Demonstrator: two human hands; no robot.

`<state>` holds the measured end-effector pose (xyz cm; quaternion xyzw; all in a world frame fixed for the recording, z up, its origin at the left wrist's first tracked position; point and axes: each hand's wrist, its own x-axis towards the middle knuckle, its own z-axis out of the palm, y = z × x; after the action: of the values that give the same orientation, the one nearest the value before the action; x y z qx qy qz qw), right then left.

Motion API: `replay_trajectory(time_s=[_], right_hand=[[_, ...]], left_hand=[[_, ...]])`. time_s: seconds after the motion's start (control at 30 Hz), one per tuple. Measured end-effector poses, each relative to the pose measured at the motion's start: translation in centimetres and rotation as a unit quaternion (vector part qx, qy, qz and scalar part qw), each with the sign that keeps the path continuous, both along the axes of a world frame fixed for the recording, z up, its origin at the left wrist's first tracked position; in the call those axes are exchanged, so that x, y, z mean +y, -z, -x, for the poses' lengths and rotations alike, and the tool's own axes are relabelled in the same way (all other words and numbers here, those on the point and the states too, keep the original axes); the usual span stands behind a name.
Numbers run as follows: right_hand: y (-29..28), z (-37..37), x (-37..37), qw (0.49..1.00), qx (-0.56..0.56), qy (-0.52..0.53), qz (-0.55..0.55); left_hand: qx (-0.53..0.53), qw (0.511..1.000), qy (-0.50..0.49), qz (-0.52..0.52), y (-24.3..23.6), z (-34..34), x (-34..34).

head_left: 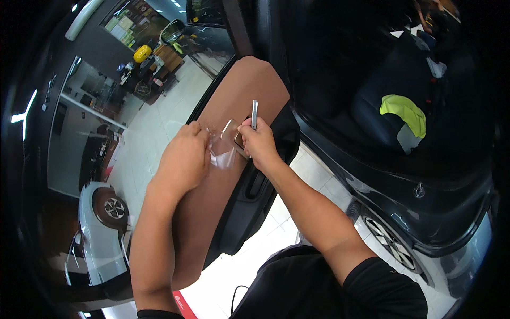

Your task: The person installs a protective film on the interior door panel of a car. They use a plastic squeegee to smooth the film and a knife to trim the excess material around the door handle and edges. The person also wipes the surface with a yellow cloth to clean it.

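Note:
A brown car door panel stretches beneath both of my hands. My left hand is closed at the panel, its fingertips on the edge of a crinkled clear film. That film lies beside and partly over the inner door handle area, which has a shiny frame. My right hand wraps round a slim silver cutter knife, with one end pointing away from me. Its fingers are at the right side of the handle frame, and the knife's lower end is hidden by the hand.
The open door has a black lower trim with a pocket. Right of it stands the dark car body, with a lime-green cloth on the seat and a wheel below. Beyond the window are a white car and a cluttered cart.

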<state>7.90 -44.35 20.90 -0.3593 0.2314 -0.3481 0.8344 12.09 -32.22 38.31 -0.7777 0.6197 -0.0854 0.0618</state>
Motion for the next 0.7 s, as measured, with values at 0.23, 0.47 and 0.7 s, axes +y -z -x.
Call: replay_trajectory(time_s=[0.23, 0.47, 0.7], right_hand=[[0.7, 4.4, -1.9, 0.998, 0.01, -0.069, -0.011], [6.2, 13.3, -5.2, 0.969, 0.154, -0.162, 0.108], [13.0, 20.9, -9.8, 0.933, 0.201, -0.241, 0.175]], left_hand=[[-0.108, 0.988, -0.074, -0.084, 5.8, 5.2, 3.4], [0.137, 0.929, -0.261, -0.223, 17.1, 10.9, 7.9], [0.42, 0.566, -0.49, -0.513, 42.4, 25.2, 42.1]])
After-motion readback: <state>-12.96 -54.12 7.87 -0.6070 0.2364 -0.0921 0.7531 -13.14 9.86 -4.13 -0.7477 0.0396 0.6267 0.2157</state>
